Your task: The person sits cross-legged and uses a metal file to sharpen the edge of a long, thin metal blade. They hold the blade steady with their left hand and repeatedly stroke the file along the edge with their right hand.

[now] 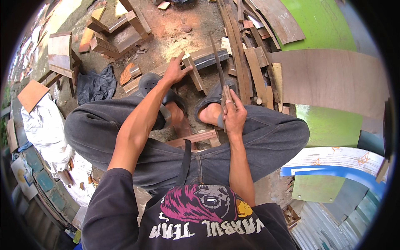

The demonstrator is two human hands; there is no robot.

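My left hand [176, 71] is at a short wooden strip [195, 75], thumb on its face and index finger stretched towards its far end; the other fingers are partly hidden. The strip slants down between my feet, its far end by a long wooden beam [164, 66]. My right hand [234, 114] is closed round the wooden handle [226, 95] of a long, narrow dark blade [217, 56], like a machete. The blade points away from me, above the dark, clog-shod right foot [211, 102]. A black bar-like piece [211, 61] lies behind the strip.
Wooden planks [239, 54] lie stacked to the right, beside plywood sheets [333, 79] and green panels [321, 21]. Small wooden frames [112, 41] and a stool-like piece [61, 54] stand at left, near a black plastic bag [96, 84]. A reddish wood piece [193, 138] lies between my legs.
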